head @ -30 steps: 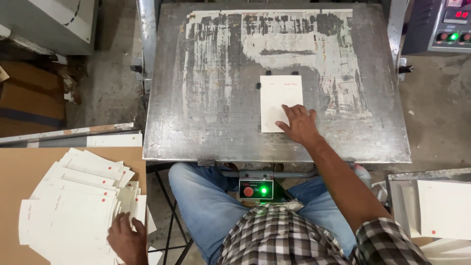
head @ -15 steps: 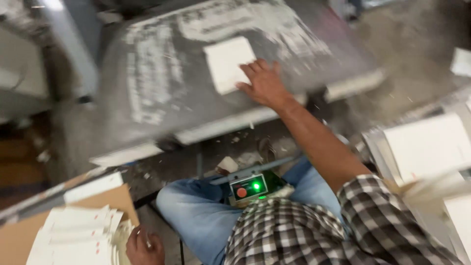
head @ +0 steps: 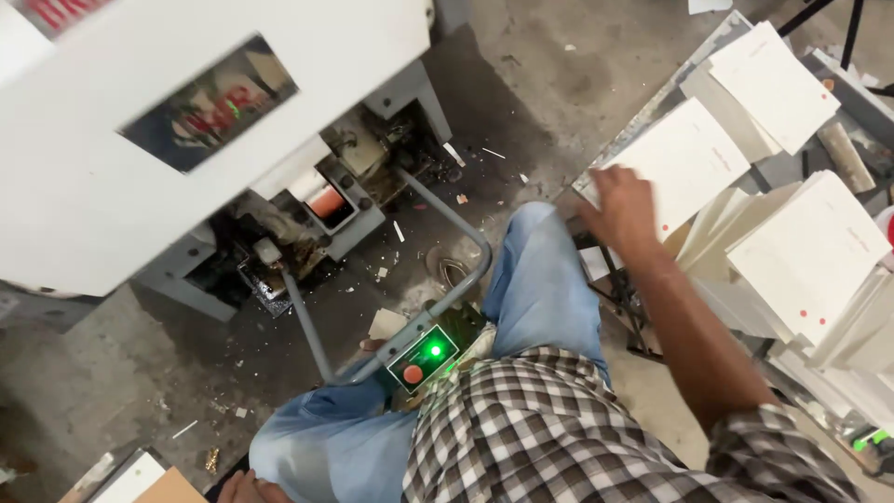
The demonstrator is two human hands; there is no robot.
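Note:
My right hand (head: 622, 210) reaches out to the right and holds the near corner of a white card (head: 689, 154), which lies on a pile of similar cards. The fingers are motion-blurred. Only the top of my left hand (head: 242, 486) shows at the bottom edge, by my left knee and beside a brown board (head: 172, 486); its fingers are hidden. A small control box (head: 424, 359) with a green light and a red button sits between my knees on a grey metal bar (head: 466, 279).
The white machine body (head: 140, 149) fills the upper left, with dark mechanical parts (head: 307, 224) under it. Several loose stacks of white cards (head: 810, 251) crowd the metal stand on the right. The concrete floor (head: 521, 84) is littered with paper scraps.
My head has turned right and down, so the press plate has left the view. My right hand has moved from the card on the plate to the card piles on the right.

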